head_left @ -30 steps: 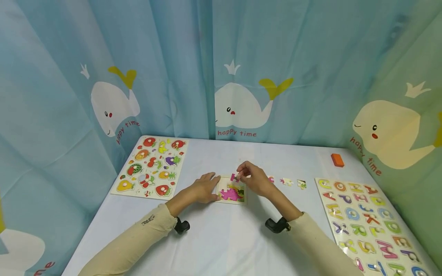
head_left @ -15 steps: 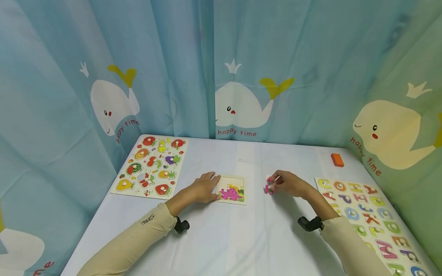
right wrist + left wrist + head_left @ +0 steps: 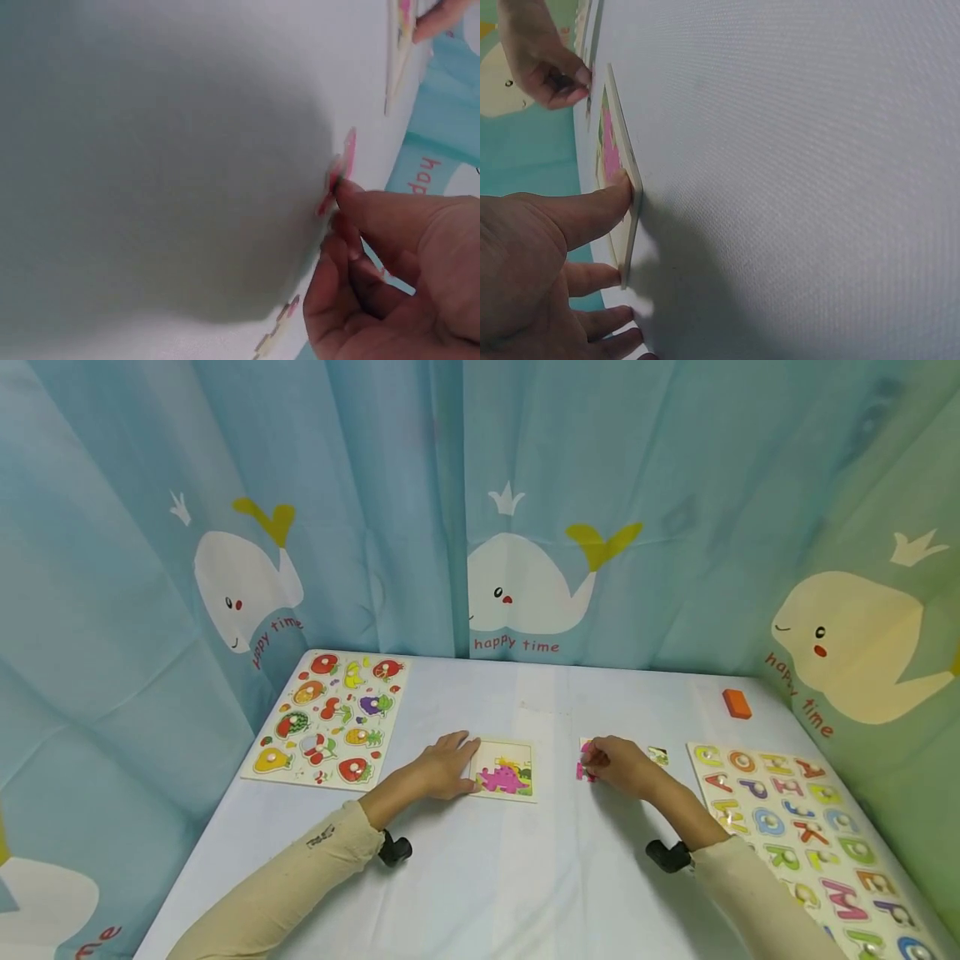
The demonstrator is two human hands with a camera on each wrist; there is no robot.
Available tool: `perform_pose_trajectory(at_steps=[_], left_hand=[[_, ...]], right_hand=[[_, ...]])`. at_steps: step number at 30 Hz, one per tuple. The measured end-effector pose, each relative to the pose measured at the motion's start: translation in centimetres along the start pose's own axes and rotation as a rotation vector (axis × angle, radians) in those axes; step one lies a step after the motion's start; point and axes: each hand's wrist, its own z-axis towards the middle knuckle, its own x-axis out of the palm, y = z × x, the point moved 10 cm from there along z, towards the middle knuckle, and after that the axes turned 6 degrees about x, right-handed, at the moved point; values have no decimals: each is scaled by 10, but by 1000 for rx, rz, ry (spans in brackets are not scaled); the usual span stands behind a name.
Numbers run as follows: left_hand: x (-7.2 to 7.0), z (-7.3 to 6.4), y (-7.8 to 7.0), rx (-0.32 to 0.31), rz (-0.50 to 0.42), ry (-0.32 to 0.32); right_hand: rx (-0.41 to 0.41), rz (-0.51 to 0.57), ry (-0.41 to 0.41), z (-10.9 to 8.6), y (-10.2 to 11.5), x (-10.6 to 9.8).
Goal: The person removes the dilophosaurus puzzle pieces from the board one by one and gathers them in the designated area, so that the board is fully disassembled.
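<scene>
A small wooden jigsaw tray [image 3: 490, 752] with a pink dinosaur picture [image 3: 502, 779] lies mid-table, its upper left part bare. My left hand [image 3: 444, 770] rests at its left side; in the left wrist view the straight thumb [image 3: 592, 214] presses the rim and a finger touches the edge. Right of the tray, my right hand [image 3: 621, 767] pinches a pink jigsaw piece [image 3: 581, 772] between thumb and fingertips, low over the table. Another pink piece [image 3: 585, 746] lies just beyond it, partly covered by the fingers. A green and white piece [image 3: 658, 756] lies behind the hand.
A fruit peg board [image 3: 321, 718] lies at the left, an alphabet peg board [image 3: 810, 835] at the right. An orange block [image 3: 737, 703] sits at the back right. A whale-print curtain [image 3: 375, 527] hangs behind the table.
The right hand has moved right with the pink piece, from above the tray to the loose pieces, then lowered it near the table. The left hand has stayed at the tray.
</scene>
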Motion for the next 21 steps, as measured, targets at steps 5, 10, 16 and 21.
perform_pose_trajectory(at_steps=[5, 10, 16, 21], left_hand=[[-1, 0, -1, -2, -4, -1], [-3, -1, -2, -2, 1, 2], [-3, 0, -2, -2, -3, -1], [-2, -1, -2, -6, 0, -3]], right_hand=[[38, -48, -52, 0, -1, 3], [35, -93, -127, -2, 11, 3], [-26, -41, -147, 3, 42, 6], [-92, 0, -113, 12, 69, 22]])
